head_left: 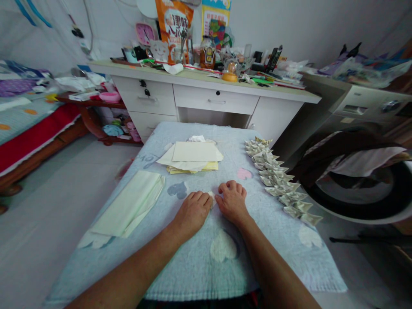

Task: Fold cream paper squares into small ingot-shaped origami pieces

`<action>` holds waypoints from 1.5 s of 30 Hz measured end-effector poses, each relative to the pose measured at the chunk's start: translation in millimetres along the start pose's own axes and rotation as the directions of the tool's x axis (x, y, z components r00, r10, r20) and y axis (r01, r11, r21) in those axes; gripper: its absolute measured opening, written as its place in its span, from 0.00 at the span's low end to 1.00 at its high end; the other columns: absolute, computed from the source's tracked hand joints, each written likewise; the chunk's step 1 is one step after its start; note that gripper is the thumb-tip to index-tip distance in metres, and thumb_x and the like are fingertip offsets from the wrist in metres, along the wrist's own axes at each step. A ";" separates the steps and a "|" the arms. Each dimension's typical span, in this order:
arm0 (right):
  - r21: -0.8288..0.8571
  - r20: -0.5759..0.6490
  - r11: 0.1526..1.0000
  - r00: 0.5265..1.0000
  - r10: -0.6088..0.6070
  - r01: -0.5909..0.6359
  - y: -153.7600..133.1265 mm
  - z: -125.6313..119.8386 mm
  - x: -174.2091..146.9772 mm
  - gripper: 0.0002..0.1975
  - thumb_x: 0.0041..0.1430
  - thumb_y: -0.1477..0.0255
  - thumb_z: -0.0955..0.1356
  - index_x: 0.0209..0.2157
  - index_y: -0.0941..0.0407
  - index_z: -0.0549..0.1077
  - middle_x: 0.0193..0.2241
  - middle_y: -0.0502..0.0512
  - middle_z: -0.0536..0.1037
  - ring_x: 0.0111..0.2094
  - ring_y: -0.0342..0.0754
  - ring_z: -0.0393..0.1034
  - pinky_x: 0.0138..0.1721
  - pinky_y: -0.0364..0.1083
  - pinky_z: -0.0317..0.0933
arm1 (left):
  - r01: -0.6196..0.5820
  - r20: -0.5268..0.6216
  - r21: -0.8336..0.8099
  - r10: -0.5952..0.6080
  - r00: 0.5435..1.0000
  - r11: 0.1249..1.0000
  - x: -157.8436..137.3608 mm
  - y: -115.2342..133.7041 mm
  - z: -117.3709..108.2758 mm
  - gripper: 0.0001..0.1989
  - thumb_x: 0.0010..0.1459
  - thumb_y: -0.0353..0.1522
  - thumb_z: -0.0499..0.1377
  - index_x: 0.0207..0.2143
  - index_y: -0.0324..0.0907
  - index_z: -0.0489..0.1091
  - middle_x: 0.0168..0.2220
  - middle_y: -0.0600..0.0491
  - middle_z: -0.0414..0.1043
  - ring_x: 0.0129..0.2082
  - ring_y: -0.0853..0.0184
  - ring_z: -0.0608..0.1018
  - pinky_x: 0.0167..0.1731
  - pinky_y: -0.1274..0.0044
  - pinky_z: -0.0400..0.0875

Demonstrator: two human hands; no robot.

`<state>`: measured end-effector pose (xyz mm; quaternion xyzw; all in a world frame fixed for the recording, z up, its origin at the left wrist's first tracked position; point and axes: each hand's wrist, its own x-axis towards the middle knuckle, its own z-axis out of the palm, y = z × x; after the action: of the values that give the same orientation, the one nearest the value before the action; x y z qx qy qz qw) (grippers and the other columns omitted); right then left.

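Note:
My left hand (pixel 195 211) is closed at the middle of the cloth-covered table, its fingertips on a small piece of pale folded paper (pixel 212 196). Most of that paper is hidden by the fingers. Just right of it, my right hand (pixel 233 201) rests low over the cloth, fingers bent and a little apart, thumb beside the paper's edge. Beyond both hands lies a stack of cream and yellow paper sheets (pixel 195 152). A thicker folded bundle of pale green paper (pixel 131 204) is to the left. Several folded paper pieces with pointed ends (pixel 273 171) stand in rows on the right.
A light blue patterned cloth (pixel 180 270) covers the table. Behind it stands a white desk (pixel 215 98) crowded with jars, bags and a pink clock (pixel 144 34). A front-loading washing machine (pixel 360 107) with laundry in its open door is at right, a bed (pixel 35 124) at left.

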<state>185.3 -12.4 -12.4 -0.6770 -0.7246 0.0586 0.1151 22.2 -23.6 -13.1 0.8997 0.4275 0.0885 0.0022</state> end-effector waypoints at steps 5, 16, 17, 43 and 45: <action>0.010 -0.004 1.000 1.000 -0.001 0.001 -1.1 0.1 -0.2 0.09 0.58 0.65 0.65 0.40 0.51 0.70 0.44 0.56 0.66 0.45 0.54 0.57 0.47 0.52 0.46 | -0.008 -0.013 -0.051 0.007 1.000 0.999 0.2 -2.0 -0.2 0.10 0.64 0.29 0.49 0.44 0.42 0.68 0.39 0.49 0.71 0.41 0.62 0.70 0.42 0.69 0.64; -0.023 -0.008 1.000 1.000 -0.004 0.003 -3.1 0.5 -1.4 0.17 0.58 0.56 0.65 0.41 0.54 0.68 0.43 0.58 0.66 0.45 0.55 0.57 0.47 0.53 0.47 | -0.056 -0.129 -0.117 0.041 0.991 0.992 -8.3 -7.1 4.8 0.12 0.65 0.28 0.48 0.44 0.40 0.71 0.39 0.47 0.74 0.41 0.63 0.73 0.42 0.69 0.66; -0.023 -0.003 1.000 1.000 -0.001 0.001 -3.9 0.1 -1.1 0.17 0.58 0.56 0.65 0.41 0.54 0.68 0.44 0.58 0.66 0.45 0.55 0.57 0.47 0.53 0.47 | -0.057 -0.125 -0.113 0.042 0.991 0.992 -8.3 -7.2 4.1 0.12 0.64 0.28 0.49 0.45 0.40 0.71 0.40 0.47 0.74 0.41 0.63 0.73 0.42 0.69 0.66; 0.281 -0.031 0.950 0.991 -0.132 0.135 2.4 4.0 0.7 0.07 0.54 0.70 0.69 0.35 0.54 0.70 0.39 0.54 0.68 0.43 0.52 0.58 0.47 0.51 0.49 | 0.116 -0.190 -0.525 -0.248 0.950 0.843 9.1 -20.6 15.6 0.13 0.56 0.28 0.58 0.45 0.42 0.67 0.43 0.49 0.71 0.42 0.63 0.73 0.43 0.72 0.68; 0.316 -0.044 0.936 0.988 -0.150 0.156 2.3 2.8 0.1 0.06 0.53 0.71 0.69 0.35 0.54 0.70 0.39 0.54 0.68 0.43 0.52 0.58 0.46 0.50 0.49 | 0.131 -0.178 -0.570 -0.277 0.944 0.811 9.2 -21.0 17.7 0.20 0.54 0.27 0.59 0.51 0.42 0.64 0.43 0.49 0.72 0.42 0.63 0.73 0.44 0.72 0.68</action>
<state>186.9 -11.9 -15.6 -0.5916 -0.7550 0.1593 0.2338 14.6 -2.0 -30.8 0.7904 0.4753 0.3205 0.2161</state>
